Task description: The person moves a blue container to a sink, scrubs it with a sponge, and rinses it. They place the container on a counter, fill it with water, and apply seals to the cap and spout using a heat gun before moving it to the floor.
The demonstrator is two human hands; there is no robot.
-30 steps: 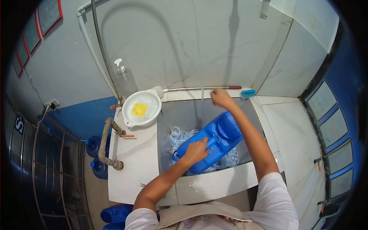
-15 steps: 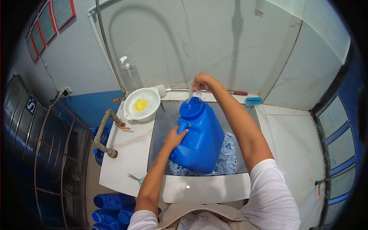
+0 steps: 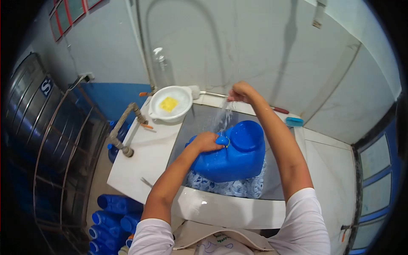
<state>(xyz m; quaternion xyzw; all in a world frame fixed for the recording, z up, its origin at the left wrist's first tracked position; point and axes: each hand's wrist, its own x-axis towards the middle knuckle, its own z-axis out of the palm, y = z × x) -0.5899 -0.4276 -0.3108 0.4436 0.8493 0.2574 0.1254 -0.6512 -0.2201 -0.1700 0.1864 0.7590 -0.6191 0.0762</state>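
Note:
A large blue plastic jug [image 3: 231, 155] stands upright in the grey sink [image 3: 191, 123], resting on a pile of clear-blue ring caps [image 3: 229, 189]. My left hand [image 3: 208, 141] is closed around the jug's handle at its upper left. Above the jug, near the back wall, my right hand [image 3: 241, 91] is held with fingers closed, and a stream of water [image 3: 221, 114] runs down from under it toward the jug's neck. What that hand holds is hidden.
A white basin with a yellow sponge [image 3: 170, 104] sits on the counter left of the sink, a clear pump bottle [image 3: 160, 68] behind it. A long-handled brush [image 3: 293, 121] lies along the back ledge. Pipe tap [image 3: 123, 131] at counter's left; blue bottles [image 3: 110, 212] below.
The jug went from lying on its side to standing upright, then turned so its top faces me. My left hand shifted onto the handle. Water now sprays under my right hand.

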